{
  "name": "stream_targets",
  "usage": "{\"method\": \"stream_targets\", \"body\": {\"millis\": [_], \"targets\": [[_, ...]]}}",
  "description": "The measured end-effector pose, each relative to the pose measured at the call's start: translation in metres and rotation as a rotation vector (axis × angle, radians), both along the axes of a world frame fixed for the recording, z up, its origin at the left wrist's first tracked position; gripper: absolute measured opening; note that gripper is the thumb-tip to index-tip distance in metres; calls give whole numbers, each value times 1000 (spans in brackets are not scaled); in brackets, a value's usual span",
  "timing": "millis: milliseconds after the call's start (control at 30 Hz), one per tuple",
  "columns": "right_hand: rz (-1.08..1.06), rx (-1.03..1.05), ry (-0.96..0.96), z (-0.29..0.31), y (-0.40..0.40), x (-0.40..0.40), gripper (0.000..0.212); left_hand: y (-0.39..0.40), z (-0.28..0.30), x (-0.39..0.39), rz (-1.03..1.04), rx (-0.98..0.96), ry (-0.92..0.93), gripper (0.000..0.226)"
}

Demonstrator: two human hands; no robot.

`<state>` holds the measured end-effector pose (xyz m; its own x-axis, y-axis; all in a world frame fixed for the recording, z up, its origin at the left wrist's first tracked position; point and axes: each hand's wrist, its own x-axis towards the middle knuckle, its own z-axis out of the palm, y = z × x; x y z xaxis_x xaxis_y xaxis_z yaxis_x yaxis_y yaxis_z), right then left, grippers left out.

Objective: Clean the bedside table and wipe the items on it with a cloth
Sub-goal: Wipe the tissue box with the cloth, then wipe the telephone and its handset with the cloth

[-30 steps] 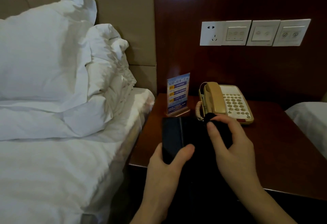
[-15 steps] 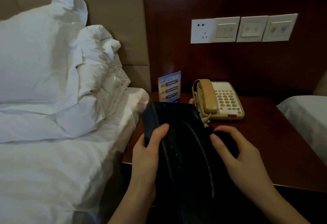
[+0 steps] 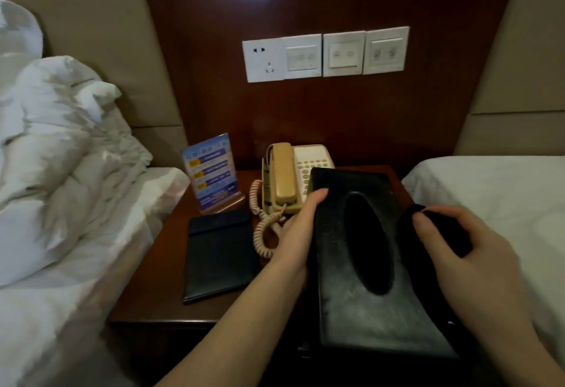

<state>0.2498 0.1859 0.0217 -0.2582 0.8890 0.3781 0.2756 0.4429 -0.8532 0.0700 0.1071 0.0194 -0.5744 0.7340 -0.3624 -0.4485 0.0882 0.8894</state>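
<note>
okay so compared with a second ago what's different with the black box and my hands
The black tissue box has been turned so that its top with the oval slot faces up, and it now sits further right. The left hand has shifted to grip its left edge. A black folder now shows on the bedside table. The right hand still holds the dark cloth; the phone and sign stayed put.

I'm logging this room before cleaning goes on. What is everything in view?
tissue box: 1, black, held over the table's front right
cloth: 1, dark, at the box's right side
folder: 1, black, flat on the table's left
telephone: 1, beige, at the back
sign stand: 1, blue, back left
bedside table: 1, dark wood, between the beds
wall plates: 4, white, above the table
beds: 2, white, either side
hands: left hand grips the box; right hand holds the cloth
</note>
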Motion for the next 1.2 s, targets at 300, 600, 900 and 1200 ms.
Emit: {"method": "stream_targets", "body": {"millis": [300, 600, 900, 1200], "targets": [[-138, -1, -176, -19, 42, 11, 17, 89, -24, 2, -190, -72, 132, 50], [-111, 60, -212, -21, 38, 8, 18, 32, 1, 15, -372, -91, 534, 70], [-6, 24, -176, -11, 22, 15, 12, -33, -62, 55, -260, 3, 554, 110], [-117, 78, -192, -13, 23, 8, 16, 20, -60, 73, 46, -106, 744, 85]]}}
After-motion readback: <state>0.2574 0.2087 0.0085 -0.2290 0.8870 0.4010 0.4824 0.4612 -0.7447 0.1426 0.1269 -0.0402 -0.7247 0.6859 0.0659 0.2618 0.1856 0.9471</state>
